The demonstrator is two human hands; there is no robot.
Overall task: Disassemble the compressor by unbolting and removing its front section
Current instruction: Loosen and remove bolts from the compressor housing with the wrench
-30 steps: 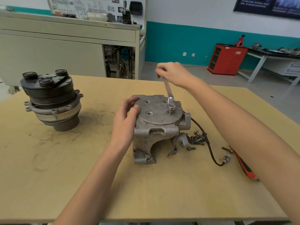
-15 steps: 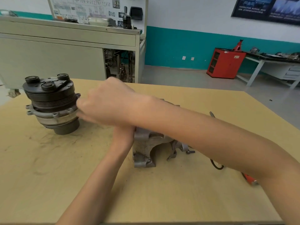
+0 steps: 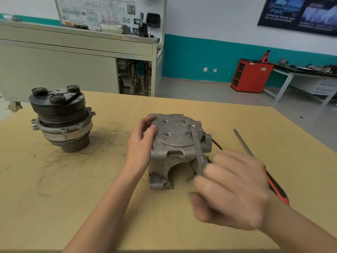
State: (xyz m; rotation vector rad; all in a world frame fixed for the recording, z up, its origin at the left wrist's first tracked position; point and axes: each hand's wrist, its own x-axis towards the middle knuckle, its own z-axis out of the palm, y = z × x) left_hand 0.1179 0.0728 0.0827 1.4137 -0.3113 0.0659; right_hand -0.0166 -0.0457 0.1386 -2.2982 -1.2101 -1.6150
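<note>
Beside the compressor body (image 3: 175, 141), right hand (image 3: 231, 189) grips wrench (image 3: 197, 145).

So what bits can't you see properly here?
- Head view: the right hand is motion-blurred, so its grip on the wrench is unclear.
- The wrench's near end is hidden behind that hand's fingers.
- The screwdriver handle is partly covered by that hand.
- The wall chart print is too small to read.
</note>
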